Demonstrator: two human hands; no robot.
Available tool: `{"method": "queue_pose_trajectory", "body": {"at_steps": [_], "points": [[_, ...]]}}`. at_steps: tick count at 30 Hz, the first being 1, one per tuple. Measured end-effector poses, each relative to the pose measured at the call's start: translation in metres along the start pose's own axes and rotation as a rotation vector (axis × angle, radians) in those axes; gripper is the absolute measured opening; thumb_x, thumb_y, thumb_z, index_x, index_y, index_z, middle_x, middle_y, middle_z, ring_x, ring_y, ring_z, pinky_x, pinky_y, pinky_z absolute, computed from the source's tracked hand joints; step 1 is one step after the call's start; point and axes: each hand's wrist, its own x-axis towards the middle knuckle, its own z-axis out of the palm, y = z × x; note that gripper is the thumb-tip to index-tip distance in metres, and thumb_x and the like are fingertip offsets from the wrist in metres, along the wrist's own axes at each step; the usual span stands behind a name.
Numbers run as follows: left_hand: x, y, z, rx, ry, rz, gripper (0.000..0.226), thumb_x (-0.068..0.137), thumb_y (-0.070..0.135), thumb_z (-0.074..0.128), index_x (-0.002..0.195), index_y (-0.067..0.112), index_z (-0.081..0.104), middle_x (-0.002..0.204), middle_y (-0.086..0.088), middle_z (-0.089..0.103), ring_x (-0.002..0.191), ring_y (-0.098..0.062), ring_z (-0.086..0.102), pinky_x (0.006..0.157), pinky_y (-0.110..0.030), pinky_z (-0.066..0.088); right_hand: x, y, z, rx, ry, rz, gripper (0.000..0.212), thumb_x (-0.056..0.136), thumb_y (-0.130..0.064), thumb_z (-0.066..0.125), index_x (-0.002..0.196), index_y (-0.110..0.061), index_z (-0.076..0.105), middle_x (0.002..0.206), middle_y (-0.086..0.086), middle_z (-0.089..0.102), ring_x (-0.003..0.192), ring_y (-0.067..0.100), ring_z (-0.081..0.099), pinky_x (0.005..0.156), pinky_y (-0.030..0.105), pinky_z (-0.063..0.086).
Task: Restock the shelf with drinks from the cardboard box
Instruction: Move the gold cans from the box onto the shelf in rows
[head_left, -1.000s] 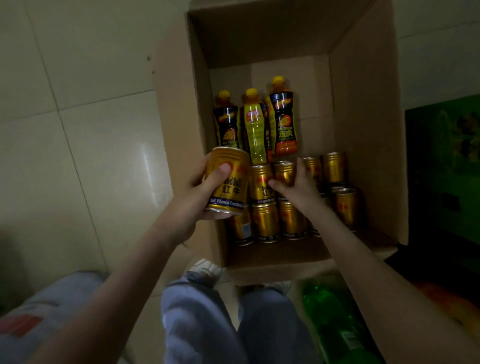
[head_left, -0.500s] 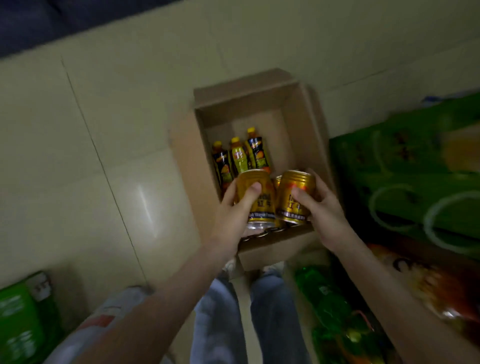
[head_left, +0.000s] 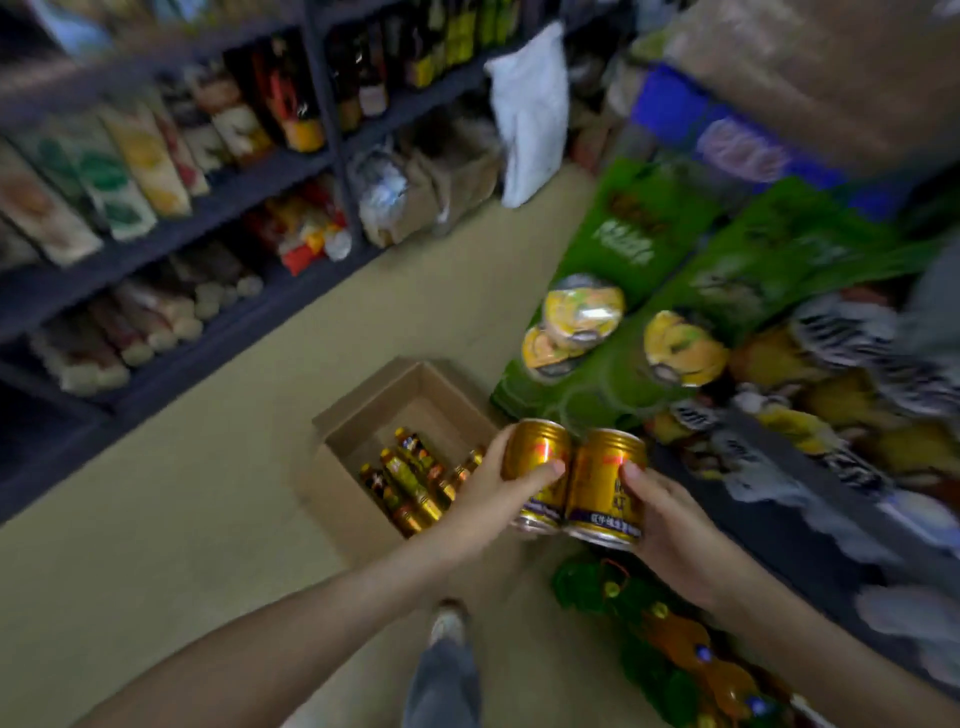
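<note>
My left hand (head_left: 485, 506) grips a gold drink can (head_left: 535, 457), and my right hand (head_left: 670, 530) grips a second gold can (head_left: 602, 483). The two cans are held upright, side by side and touching, above the right rim of the open cardboard box (head_left: 358, 426) on the floor. Inside the box lie several yellow-capped bottles (head_left: 410, 473) and more gold cans, partly hidden by my left hand. A dark shelf (head_left: 810, 499) with blurred packaged goods runs along the right, close to my right hand.
Green cartons (head_left: 644, 244) with round yellow tubs (head_left: 582, 312) on them stand right of the box. Green and orange bottles (head_left: 670, 639) lie by my feet. A dark shelf unit (head_left: 218, 218) full of cartons and bottles lines the left. Beige floor (head_left: 208, 519) lies between.
I have lifted both cans out of the box and my view has swung up from the box to the aisle, so the shelves on both sides now show.
</note>
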Motion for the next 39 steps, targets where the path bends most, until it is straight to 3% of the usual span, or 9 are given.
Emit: {"method": "queue_pose_trajectory", "body": {"at_steps": [3,6,9,11,14,19,26,32,39], "points": [[-0.020,0.020,0.056,0.081,-0.176,0.019,0.065,0.076,0.040,0.077,0.127,0.049,0.038,0.118,0.005,0.060,0.103,-0.017,0.065,0.087,-0.043,0.056,-0.071,-0.008,-0.036,0.062,0.052,-0.100,0.099,0.052,-0.050,0.089,0.133,-0.011,0.050,0.125,0.018,0.063,0.112,0.036,0.062,0.079,0.040,0.057],[-0.040,0.032,0.130,0.141,-0.303,0.022,0.069,0.077,0.031,0.078,0.129,0.037,0.033,0.118,0.000,0.057,0.102,-0.022,0.065,0.077,-0.043,0.059,-0.143,-0.006,-0.077,0.118,0.163,-0.226,0.100,0.052,-0.048,0.090,0.134,-0.012,0.048,0.123,0.017,0.064,0.110,0.035,0.063,0.077,0.038,0.057],[-0.066,0.031,0.214,0.183,-0.420,-0.020,0.082,0.068,0.038,0.082,0.133,0.026,0.034,0.122,-0.006,0.059,0.103,-0.027,0.066,0.082,-0.046,0.057,-0.221,0.004,-0.119,0.145,0.318,-0.364,0.095,0.048,-0.051,0.089,0.128,-0.013,0.054,0.116,0.015,0.068,0.102,0.030,0.068,0.071,0.033,0.058],[-0.089,0.021,0.273,0.206,-0.547,-0.053,0.089,0.062,0.045,0.085,0.135,0.021,0.042,0.120,-0.007,0.065,0.101,-0.027,0.067,0.081,-0.043,0.057,-0.277,0.014,-0.151,0.153,0.421,-0.429,0.076,0.064,-0.049,0.081,0.125,-0.013,0.056,0.112,0.015,0.070,0.097,0.029,0.070,0.069,0.034,0.058],[-0.139,0.006,0.366,0.198,-0.693,-0.099,0.056,0.078,0.040,0.073,0.126,0.016,0.055,0.109,-0.009,0.071,0.094,-0.025,0.070,0.077,-0.039,0.058,-0.367,0.031,-0.201,0.161,0.572,-0.525,0.043,0.079,-0.036,0.057,0.115,-0.012,0.059,0.097,0.011,0.074,0.084,0.025,0.072,0.065,0.033,0.059],[-0.222,0.006,0.506,0.244,-0.833,-0.027,0.055,0.077,0.037,0.073,0.123,0.012,0.057,0.107,-0.012,0.072,0.096,-0.028,0.069,0.082,-0.044,0.057,-0.508,0.042,-0.265,0.104,0.749,-0.700,0.042,0.077,-0.036,0.057,0.108,-0.009,0.060,0.085,0.009,0.075,0.073,0.022,0.072,0.056,0.028,0.056],[-0.293,0.039,0.634,0.263,-0.977,0.210,0.059,0.072,0.037,0.073,0.126,0.021,0.055,0.110,-0.007,0.071,0.098,-0.025,0.069,0.082,-0.043,0.056,-0.624,0.027,-0.323,0.059,0.871,-0.930,0.051,0.075,-0.039,0.065,0.121,-0.020,0.056,0.107,0.005,0.072,0.094,0.024,0.071,0.070,0.034,0.058],[-0.303,0.088,0.705,0.224,-0.982,0.438,0.063,0.070,0.033,0.075,0.127,0.019,0.053,0.117,-0.010,0.068,0.103,-0.026,0.067,0.082,-0.042,0.056,-0.659,-0.025,-0.379,0.065,0.865,-1.080,0.058,0.068,-0.039,0.072,0.118,-0.011,0.060,0.105,0.008,0.073,0.096,0.026,0.070,0.083,0.042,0.056],[-0.297,0.163,0.754,0.201,-0.880,0.749,0.054,0.061,0.034,0.074,0.113,0.027,0.062,0.105,0.002,0.073,0.101,-0.018,0.067,0.085,-0.037,0.051,-0.686,-0.105,-0.461,-0.070,0.884,-1.165,0.064,0.066,-0.036,0.074,0.122,-0.012,0.056,0.109,0.007,0.071,0.093,0.021,0.070,0.077,0.035,0.057]]}}
